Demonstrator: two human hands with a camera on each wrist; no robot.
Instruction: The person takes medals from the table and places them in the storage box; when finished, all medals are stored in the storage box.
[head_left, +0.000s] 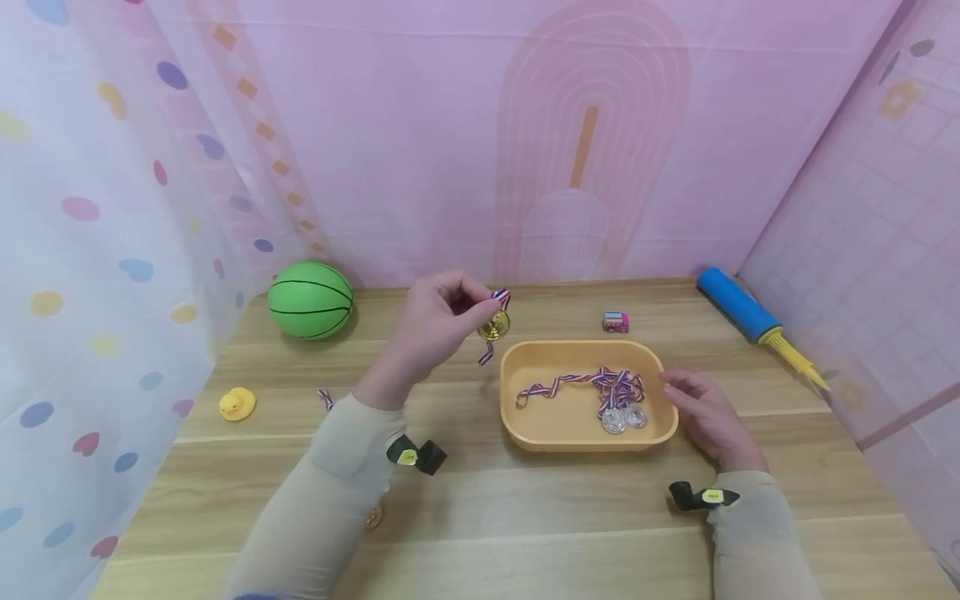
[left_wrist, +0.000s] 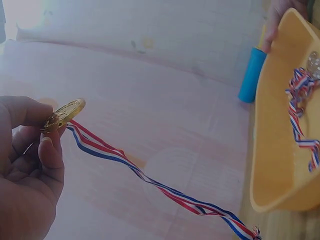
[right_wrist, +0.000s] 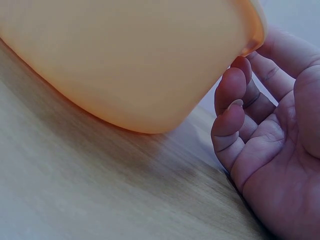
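Observation:
My left hand (head_left: 442, 325) pinches a gold medal (head_left: 494, 325) between thumb and fingertips, raised left of an orange-yellow tub (head_left: 540, 442). The medal's red, white and blue ribbon (left_wrist: 135, 172) trails from it in the left wrist view. Inside the tub lie silver medals (head_left: 613, 421) with tangled striped ribbons (head_left: 618, 387). At the tub's right end, my right hand (head_left: 705, 414) has loosely bent fingers touching the rim. The right wrist view shows these fingertips (right_wrist: 232, 85) beside the tub's outer wall (right_wrist: 135, 65). Another gold medal (head_left: 374, 517) is partly hidden by my left sleeve.
A green ball (head_left: 311, 300) and a yellow rubber duck (head_left: 237, 404) sit at the left of the wooden table (head_left: 570, 517). Behind the tub stands a small pink toy vehicle (head_left: 616, 322). A blue and yellow pump (head_left: 738, 304) lies at the back right. Near my left sleeve, a ribbon piece (head_left: 326, 399) shows.

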